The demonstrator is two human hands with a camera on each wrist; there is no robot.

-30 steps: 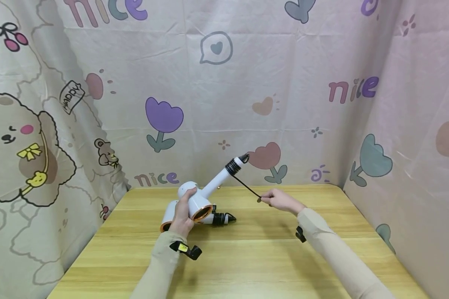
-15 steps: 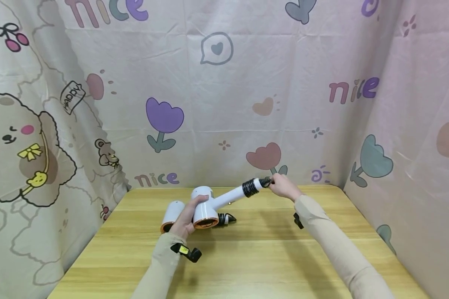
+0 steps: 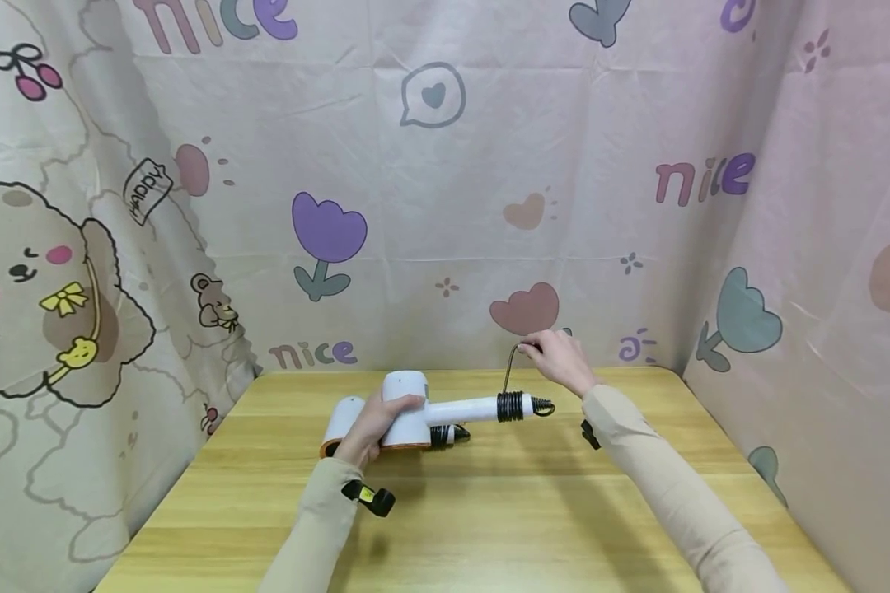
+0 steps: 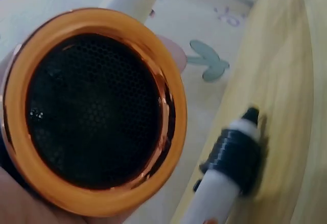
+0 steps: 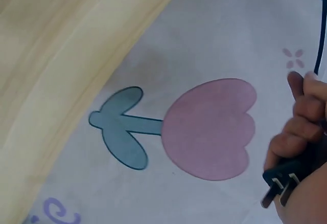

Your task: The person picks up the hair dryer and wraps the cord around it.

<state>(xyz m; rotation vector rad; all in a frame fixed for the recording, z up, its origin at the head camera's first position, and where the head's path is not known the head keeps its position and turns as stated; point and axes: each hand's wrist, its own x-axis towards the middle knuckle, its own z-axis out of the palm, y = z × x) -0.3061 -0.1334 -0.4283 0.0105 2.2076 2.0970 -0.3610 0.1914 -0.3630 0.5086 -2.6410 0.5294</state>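
My left hand grips a white hair dryer by its head, holding it above the table with the handle pointing right, almost level. A black cord is wound in several turns near the handle's end. My right hand pinches the free stretch of that cord, which runs taut up from the coil. In the right wrist view the two-pin plug sits within the curled fingers. The dryer's copper-coloured ring and dark mesh fill much of the left wrist view.
A second white hair dryer lies on the wooden table, partly hidden behind my left hand and the held dryer. Its cord is wrapped round the handle. A printed curtain hangs behind the table and at both sides.
The held dryer's handle has swung down from a steep tilt to nearly level. My right hand has passed round the handle end with the cord, from below it to above.
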